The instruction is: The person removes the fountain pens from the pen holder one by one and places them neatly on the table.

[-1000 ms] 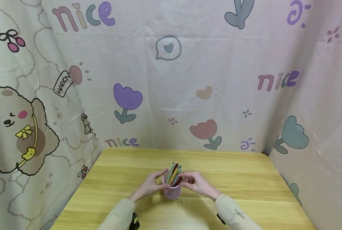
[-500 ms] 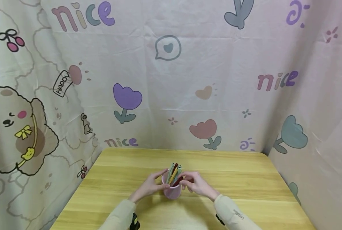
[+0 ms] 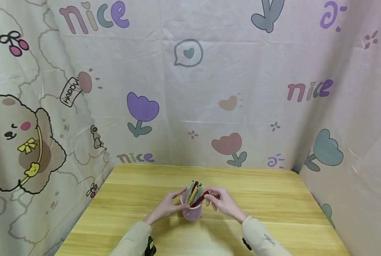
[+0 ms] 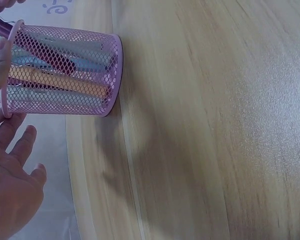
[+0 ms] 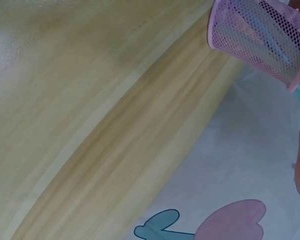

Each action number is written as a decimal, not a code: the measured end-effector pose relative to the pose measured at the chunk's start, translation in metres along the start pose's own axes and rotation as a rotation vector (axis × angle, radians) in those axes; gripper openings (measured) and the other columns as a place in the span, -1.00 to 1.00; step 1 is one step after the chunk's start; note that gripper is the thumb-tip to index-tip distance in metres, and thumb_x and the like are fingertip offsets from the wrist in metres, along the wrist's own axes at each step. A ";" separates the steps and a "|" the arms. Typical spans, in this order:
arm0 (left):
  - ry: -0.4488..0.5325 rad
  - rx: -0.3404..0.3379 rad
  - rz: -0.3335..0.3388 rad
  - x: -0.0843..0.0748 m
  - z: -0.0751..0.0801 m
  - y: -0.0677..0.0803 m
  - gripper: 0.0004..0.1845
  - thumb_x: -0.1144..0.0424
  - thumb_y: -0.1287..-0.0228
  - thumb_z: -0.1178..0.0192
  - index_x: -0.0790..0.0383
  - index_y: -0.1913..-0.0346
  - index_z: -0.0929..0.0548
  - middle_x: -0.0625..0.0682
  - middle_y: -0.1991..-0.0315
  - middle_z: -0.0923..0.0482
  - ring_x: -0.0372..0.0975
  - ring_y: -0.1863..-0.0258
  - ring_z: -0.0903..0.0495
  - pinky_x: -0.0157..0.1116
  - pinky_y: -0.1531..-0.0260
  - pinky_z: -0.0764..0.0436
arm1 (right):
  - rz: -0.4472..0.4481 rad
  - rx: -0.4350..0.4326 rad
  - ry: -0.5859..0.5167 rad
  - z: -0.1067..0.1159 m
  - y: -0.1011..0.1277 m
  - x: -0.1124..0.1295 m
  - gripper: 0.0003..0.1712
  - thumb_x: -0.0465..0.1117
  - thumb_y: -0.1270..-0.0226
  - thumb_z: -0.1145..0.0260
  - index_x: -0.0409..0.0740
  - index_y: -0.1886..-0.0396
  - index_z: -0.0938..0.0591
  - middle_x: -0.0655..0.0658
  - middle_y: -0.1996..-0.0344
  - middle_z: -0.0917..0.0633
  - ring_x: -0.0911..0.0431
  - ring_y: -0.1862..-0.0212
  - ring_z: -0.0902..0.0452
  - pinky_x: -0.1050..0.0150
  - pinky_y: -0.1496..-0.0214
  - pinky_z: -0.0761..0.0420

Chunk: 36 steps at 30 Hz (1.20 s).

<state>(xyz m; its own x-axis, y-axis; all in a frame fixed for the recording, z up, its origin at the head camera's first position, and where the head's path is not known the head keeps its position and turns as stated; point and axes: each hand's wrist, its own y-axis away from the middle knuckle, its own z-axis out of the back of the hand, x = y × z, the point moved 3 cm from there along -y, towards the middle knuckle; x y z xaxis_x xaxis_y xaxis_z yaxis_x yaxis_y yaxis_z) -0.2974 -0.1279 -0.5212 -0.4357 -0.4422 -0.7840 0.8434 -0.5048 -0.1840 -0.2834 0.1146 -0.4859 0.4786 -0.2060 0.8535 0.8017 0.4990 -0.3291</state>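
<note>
A pink mesh pen holder [image 3: 192,214] stands upright on the wooden table with several pens inside, among them a yellow pen [image 3: 193,195] and pale green ones. My left hand [image 3: 168,206] holds it round the rim, thumb on the near side and fingers on the far side. A dark red pen [image 3: 198,201] leans out over the right of the rim, its upper end pinched between the thumb and fingers of my right hand [image 3: 221,201]. Through the mesh in the left wrist view, the lower end of that dark red pen [image 4: 50,57] shows inside the holder.
The light wooden table [image 3: 139,185] ends at a straight back edge. Behind and beside it hangs a pale printed curtain [image 3: 190,89] with flowers, a bear and lettering.
My right hand has closed on the dark red pen and drawn it up and to the right, so more of it shows above the rim. My left hand and the holder have stayed put.
</note>
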 end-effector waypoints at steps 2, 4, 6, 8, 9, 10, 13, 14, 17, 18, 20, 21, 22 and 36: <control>-0.001 0.003 0.002 0.000 0.000 0.000 -0.15 0.05 -0.24 -0.41 0.37 -0.48 -0.30 0.34 -0.43 -0.37 0.34 -0.40 -0.34 0.45 -0.35 -0.27 | 0.002 -0.019 -0.005 0.002 0.001 0.001 -0.71 -0.29 -0.48 -0.23 -0.44 -0.03 -0.62 -0.36 0.55 -0.70 0.37 0.68 -0.38 0.39 0.72 -0.48; -0.002 0.007 0.004 -0.001 0.000 0.000 -0.14 0.03 -0.24 -0.40 0.36 -0.48 -0.30 0.33 -0.44 -0.36 0.34 -0.41 -0.33 0.45 -0.35 -0.27 | -0.013 -0.031 -0.009 0.005 0.002 0.001 -0.71 -0.29 -0.48 -0.23 -0.44 -0.04 -0.62 -0.37 0.55 -0.70 0.37 0.67 -0.39 0.39 0.71 -0.48; -0.005 0.007 0.006 -0.001 -0.001 0.000 -0.14 0.03 -0.24 -0.40 0.36 -0.48 -0.30 0.33 -0.45 -0.35 0.34 -0.41 -0.33 0.45 -0.35 -0.27 | -0.034 -0.042 -0.011 0.007 0.003 0.001 -0.72 -0.28 -0.49 -0.22 -0.41 -0.03 -0.63 -0.36 0.55 -0.71 0.35 0.66 -0.41 0.42 0.70 -0.46; -0.011 0.005 0.011 -0.001 -0.001 0.001 -0.14 0.02 -0.24 -0.40 0.33 -0.49 -0.30 0.32 -0.45 -0.34 0.34 -0.41 -0.33 0.45 -0.35 -0.27 | -0.037 -0.051 -0.019 0.010 0.004 0.002 -0.74 -0.29 -0.49 -0.22 -0.39 -0.02 -0.64 -0.37 0.54 -0.71 0.31 0.65 -0.44 0.46 0.67 -0.46; -0.014 0.003 0.011 -0.001 -0.001 0.001 -0.14 0.02 -0.24 -0.40 0.33 -0.49 -0.30 0.32 -0.45 -0.34 0.34 -0.41 -0.33 0.45 -0.35 -0.27 | -0.034 -0.056 -0.022 0.011 0.005 0.003 -0.75 -0.29 -0.49 -0.21 -0.38 -0.02 -0.64 -0.37 0.54 -0.71 0.29 0.66 -0.46 0.46 0.67 -0.47; -0.015 0.002 0.011 -0.001 -0.001 0.001 -0.15 0.02 -0.24 -0.40 0.32 -0.49 -0.30 0.32 -0.45 -0.34 0.33 -0.41 -0.33 0.44 -0.36 -0.27 | -0.027 -0.061 -0.026 0.013 0.005 0.004 -0.76 -0.30 -0.49 -0.21 -0.37 -0.01 -0.64 -0.37 0.54 -0.71 0.27 0.66 -0.48 0.46 0.66 -0.49; -0.014 0.005 0.011 -0.001 -0.001 0.001 -0.15 0.03 -0.25 -0.39 0.34 -0.49 -0.30 0.32 -0.46 -0.33 0.33 -0.42 -0.32 0.45 -0.36 -0.25 | 0.005 -0.079 -0.031 0.016 0.007 0.005 -0.77 -0.32 -0.49 -0.20 -0.38 0.00 -0.63 -0.39 0.54 -0.70 0.17 0.65 -0.53 0.39 0.63 -0.58; -0.013 0.005 0.010 -0.002 0.000 0.001 -0.15 0.04 -0.26 -0.39 0.35 -0.49 -0.29 0.32 -0.46 -0.33 0.34 -0.42 -0.32 0.46 -0.35 -0.25 | 0.009 -0.089 -0.030 0.017 0.007 0.004 -0.78 -0.33 -0.49 -0.20 -0.38 0.01 -0.63 -0.39 0.54 -0.70 0.14 0.65 -0.54 0.35 0.62 -0.61; -0.014 0.007 0.011 -0.003 0.000 0.002 -0.15 0.04 -0.26 -0.38 0.36 -0.49 -0.28 0.33 -0.46 -0.32 0.35 -0.42 -0.31 0.47 -0.35 -0.24 | 0.009 -0.122 -0.028 0.020 0.009 0.005 -0.78 -0.33 -0.49 -0.20 -0.38 0.02 -0.63 -0.38 0.54 -0.68 0.07 0.62 -0.57 0.23 0.58 -0.68; -0.016 0.007 0.012 -0.003 0.001 0.002 -0.15 0.04 -0.26 -0.38 0.36 -0.49 -0.28 0.33 -0.46 -0.32 0.35 -0.42 -0.31 0.47 -0.35 -0.24 | 0.007 -0.133 -0.032 0.021 0.010 0.006 -0.79 -0.34 -0.49 -0.20 -0.39 0.02 -0.62 -0.38 0.54 -0.67 0.06 0.61 -0.57 0.22 0.56 -0.69; -0.024 0.007 0.013 -0.003 0.001 0.002 -0.14 0.03 -0.26 -0.38 0.36 -0.49 -0.28 0.33 -0.46 -0.32 0.36 -0.41 -0.31 0.47 -0.34 -0.25 | 0.002 -0.159 -0.028 0.024 0.012 0.006 -0.79 -0.34 -0.49 -0.20 -0.40 0.03 -0.62 -0.38 0.55 -0.65 0.09 0.60 -0.57 0.21 0.54 -0.70; -0.027 0.007 0.014 -0.003 0.001 0.002 -0.14 0.03 -0.26 -0.38 0.36 -0.49 -0.28 0.33 -0.46 -0.32 0.36 -0.41 -0.31 0.47 -0.34 -0.26 | -0.002 -0.170 -0.030 0.025 0.013 0.006 -0.79 -0.34 -0.49 -0.19 -0.40 0.03 -0.62 -0.37 0.55 -0.65 0.11 0.59 -0.57 0.25 0.53 -0.69; -0.028 0.008 0.016 -0.003 0.001 0.002 -0.14 0.03 -0.26 -0.38 0.36 -0.49 -0.28 0.33 -0.46 -0.32 0.35 -0.42 -0.31 0.47 -0.34 -0.26 | -0.004 -0.180 -0.030 0.027 0.014 0.007 -0.80 -0.34 -0.49 -0.19 -0.40 0.04 -0.62 -0.37 0.55 -0.64 0.14 0.58 -0.57 0.27 0.52 -0.69; -0.001 0.016 0.012 -0.004 0.000 0.002 -0.16 0.05 -0.27 -0.38 0.37 -0.49 -0.28 0.32 -0.48 -0.30 0.35 -0.44 -0.27 0.47 -0.36 -0.22 | -0.049 -0.219 -0.152 0.055 0.024 0.008 -0.76 -0.32 -0.52 -0.17 -0.39 -0.04 -0.56 -0.06 0.57 -0.65 0.41 0.67 -0.25 0.53 0.77 -0.22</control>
<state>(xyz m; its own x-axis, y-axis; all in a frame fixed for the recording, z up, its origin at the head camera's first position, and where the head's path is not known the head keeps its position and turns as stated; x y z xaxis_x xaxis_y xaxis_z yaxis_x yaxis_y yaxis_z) -0.2946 -0.1272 -0.5186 -0.4259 -0.4494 -0.7853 0.8436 -0.5109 -0.1652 -0.2805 0.1715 -0.4646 0.3917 -0.0882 0.9159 0.8887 0.2942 -0.3517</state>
